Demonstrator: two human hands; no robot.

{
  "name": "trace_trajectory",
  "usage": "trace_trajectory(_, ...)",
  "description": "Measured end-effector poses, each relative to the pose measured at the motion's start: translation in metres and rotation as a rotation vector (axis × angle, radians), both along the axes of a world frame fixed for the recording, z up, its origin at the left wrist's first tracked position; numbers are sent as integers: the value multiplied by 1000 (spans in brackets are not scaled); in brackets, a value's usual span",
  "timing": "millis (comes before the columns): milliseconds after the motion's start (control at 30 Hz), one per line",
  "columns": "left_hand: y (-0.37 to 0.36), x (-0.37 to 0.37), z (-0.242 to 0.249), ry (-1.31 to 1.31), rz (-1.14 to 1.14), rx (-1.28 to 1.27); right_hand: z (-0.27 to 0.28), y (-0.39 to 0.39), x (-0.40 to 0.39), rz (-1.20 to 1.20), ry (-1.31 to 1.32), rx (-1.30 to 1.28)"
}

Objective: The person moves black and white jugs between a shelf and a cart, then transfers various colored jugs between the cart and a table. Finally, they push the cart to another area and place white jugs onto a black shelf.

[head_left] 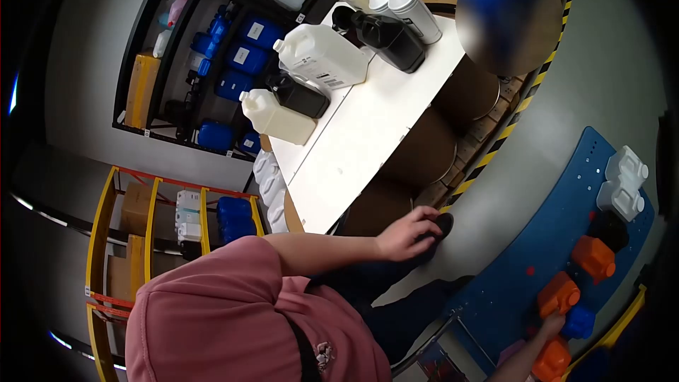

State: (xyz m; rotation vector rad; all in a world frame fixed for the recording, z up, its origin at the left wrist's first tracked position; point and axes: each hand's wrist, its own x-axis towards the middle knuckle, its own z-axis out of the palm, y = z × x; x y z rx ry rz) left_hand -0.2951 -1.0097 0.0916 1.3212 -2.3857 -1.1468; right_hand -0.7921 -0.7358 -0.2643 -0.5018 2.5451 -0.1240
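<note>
Right hand [554, 323] at the middle orange jug [559, 293] on the blue table [559, 223], just beside the blue jug [580, 322]; cannot tell if gripping or merely touching. Left hand [409, 234] released, fingers loosely bent, nothing in it. Best to take firm hold of the jug, bring in the free hand for support, avoid knocking neighbours. Counts, blue table: orange jugs [594, 258] three, blue one, white jugs [624, 166] two. White table [339, 170]: white bottles [414, 15] two.
</note>
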Motion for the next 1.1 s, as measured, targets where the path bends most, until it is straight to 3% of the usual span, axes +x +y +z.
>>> trace_trajectory(67, -4, 27, 13, -34, 61, -82, 11, -2, -4, -5, -17, 49)
trace_trajectory(233, -17, 87, 59, -147, 314, 44, 42, -20, -3, -21, -80, 200)
trace_trajectory(333, -29, 150, 65, -178, 424, -122, 67, -36, 23, -41, 188, 113)
trace_trajectory(467, -62, 264, 86, -208, 910, -335, 122, -58, 99, 67, 233, -136)
trace_trajectory(600, -116, 376, 125, -183, 1277, -496, 186, -92, 172, 349, 3, -116)
trace_trajectory(667, -153, 416, 148, -123, 1382, -470, 219, -128, 197, 458, -172, -70)
trace_trajectory(800, -220, 455, 193, -85, 1561, -160, 280, -211, 250, 655, -229, -167)
trace_trajectory(967, -269, 493, 192, -175, 1624, -27, 374, -331, 330, 894, -219, -271)
trace_trajectory(1033, -271, 508, 191, 95, 1599, 137, 396, -375, 355, 1041, -250, -379)
trace_trajectory(1100, -257, 519, 196, 104, 1552, 136, 434, -420, 396, 990, -346, -467)
